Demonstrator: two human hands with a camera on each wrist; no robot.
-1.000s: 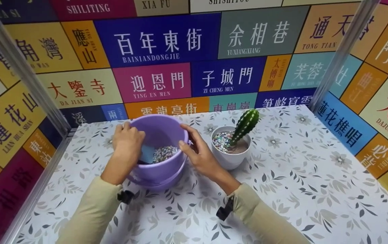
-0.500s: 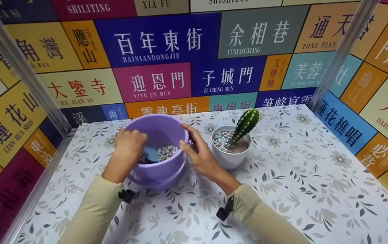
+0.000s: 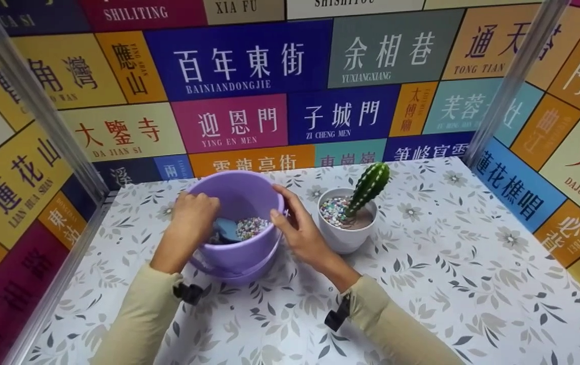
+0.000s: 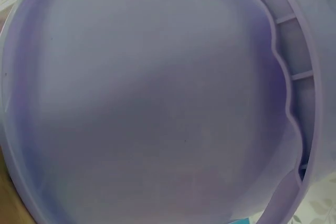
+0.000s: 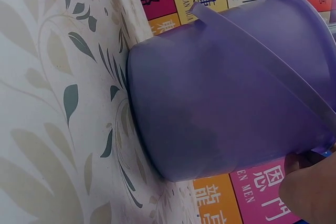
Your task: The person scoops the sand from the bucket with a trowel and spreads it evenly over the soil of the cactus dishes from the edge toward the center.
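The left hand [image 3: 191, 215] reaches over the near left rim of the purple bucket [image 3: 242, 255], its fingers curled on the blue scoop [image 3: 227, 229] (the grip itself is mostly hidden behind the knuckles). Just below those fingers, the scoop's blade touches multicoloured pebbles [image 3: 252, 227] inside the bucket. The right hand [image 3: 301, 232] has its fingers clamped on the bucket's right rim, with the thumb nearer the person. Below both sets of fingers, the bucket's handle [image 5: 262, 57] hangs against its outer wall. Just right of the right fingers, a white pot [image 3: 346, 242] stands upright on the patterned surface [image 3: 411, 309], holding pebbles and a tilted cactus [image 3: 367, 190].
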